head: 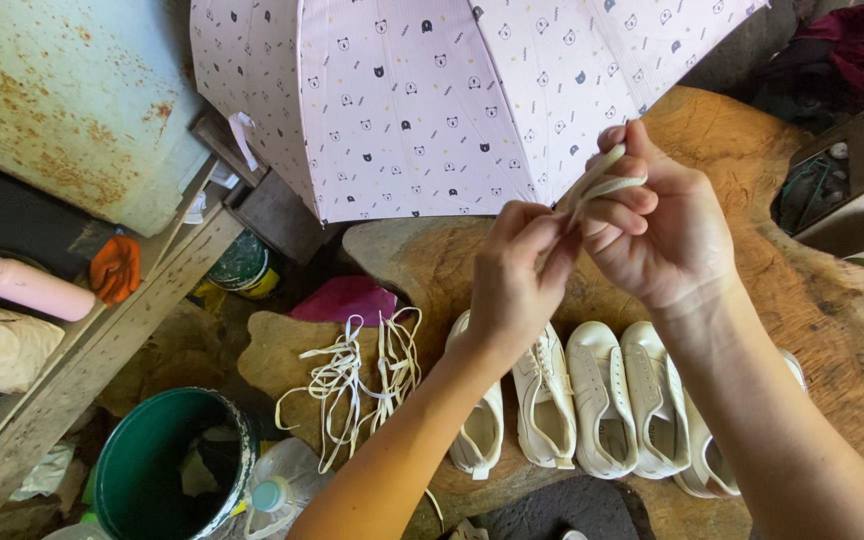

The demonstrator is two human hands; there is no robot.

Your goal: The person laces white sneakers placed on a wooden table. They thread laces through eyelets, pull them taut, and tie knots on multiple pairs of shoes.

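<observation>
My left hand (514,275) and my right hand (657,225) are raised together above a wooden slab (772,290), both pinching one cream shoelace (597,180) that is folded between the fingers. Below them several white sneakers (602,395) stand side by side on the slab, toes pointing away from me. A loose pile of white laces (362,375) lies on the slab's left end, apart from both hands.
An open pink patterned umbrella (432,100) spreads behind the hands. A green bucket (167,465) and a plastic bottle (277,490) sit at the lower left. A rusty metal surface (62,90), a wooden plank (82,370), an orange glove (115,268) and a pink cylinder (22,285) are left.
</observation>
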